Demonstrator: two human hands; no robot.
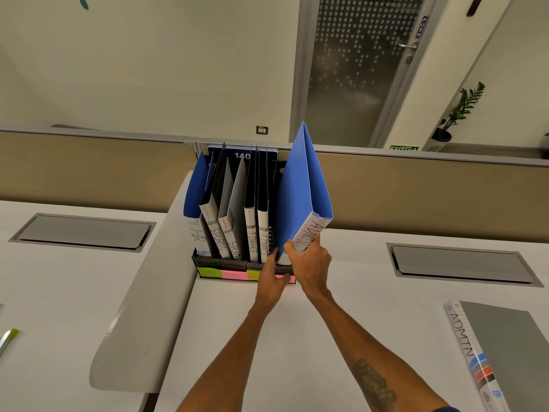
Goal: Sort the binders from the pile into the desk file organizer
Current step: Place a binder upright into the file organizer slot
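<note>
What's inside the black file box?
Binders stand there: HR, two SPORTS, two FINANCE. The right hand grips a blue ADMIN binder at the right end. The front wall hides their bottoms.

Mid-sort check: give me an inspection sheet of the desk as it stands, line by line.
Surface: white desk, with two closed grey hatches set into it.
Job's things: black organizer holds a blue HR binder, two SPORTS binders and two FINANCE binders; blue ADMIN binder is tilted at its rightmost slot; grey ADMIN binder lies flat at the desk's right.
Clutter: green pen, cut off at the left edge; coloured sticky notes on the organizer's front.
Grippers: right hand grips the blue ADMIN binder's spine; left hand, fingers straight, touches the organizer's front.
Cables: nothing seen.
Surroundings: beige partition, frosted door, potted plant.
</note>
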